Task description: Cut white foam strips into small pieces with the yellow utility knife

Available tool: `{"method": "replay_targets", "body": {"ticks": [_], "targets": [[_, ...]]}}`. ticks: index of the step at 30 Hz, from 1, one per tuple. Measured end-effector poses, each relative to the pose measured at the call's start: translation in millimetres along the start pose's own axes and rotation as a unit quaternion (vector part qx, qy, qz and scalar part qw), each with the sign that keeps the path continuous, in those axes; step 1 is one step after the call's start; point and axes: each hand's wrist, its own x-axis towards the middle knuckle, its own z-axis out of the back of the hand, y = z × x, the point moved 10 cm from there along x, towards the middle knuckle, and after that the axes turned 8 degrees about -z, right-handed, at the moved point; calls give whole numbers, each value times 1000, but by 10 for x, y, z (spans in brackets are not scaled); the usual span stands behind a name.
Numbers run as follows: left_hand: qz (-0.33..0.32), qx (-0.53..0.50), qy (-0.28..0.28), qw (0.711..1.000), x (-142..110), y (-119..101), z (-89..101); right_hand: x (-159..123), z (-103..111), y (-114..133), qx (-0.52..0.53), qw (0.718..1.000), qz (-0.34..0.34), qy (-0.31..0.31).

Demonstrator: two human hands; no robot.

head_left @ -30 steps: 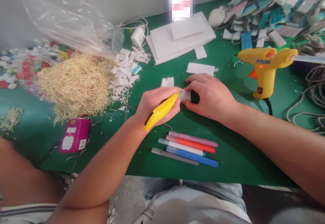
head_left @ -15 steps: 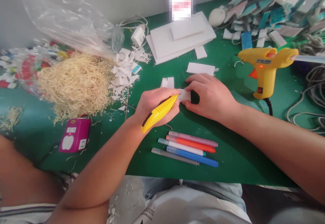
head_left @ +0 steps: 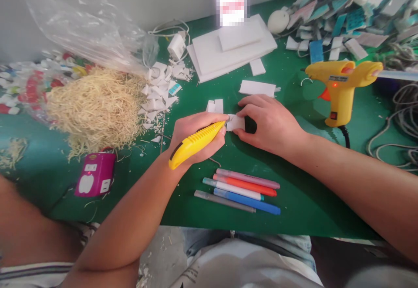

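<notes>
Head view:
- Left hand [head_left: 200,133], centre: closed round yellow cutter [head_left: 196,143], its tip at the white piece [head_left: 236,123].
- Right hand [head_left: 272,120], right of centre: thumb and fingers bent, gripping that white piece at frame centre.
- Progress, as judged: small white pieces [head_left: 215,105] above left hand, seemingly done; held piece apparently not cut through.
- Change: left hand and cutter farther left than earlier; right hand unmoved.
</notes>
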Motion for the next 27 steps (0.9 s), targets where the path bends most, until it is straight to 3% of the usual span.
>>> {"method": "replay_targets", "body": {"ticks": [11,27], "targets": [[-9,-12,-17,1000,7,-2,-1,-6,-4,-2,7,1000,-2,-4],[4,-27,12,1000,7,22,-46,-4,4,-1,10,1000,-3,-1]]}}
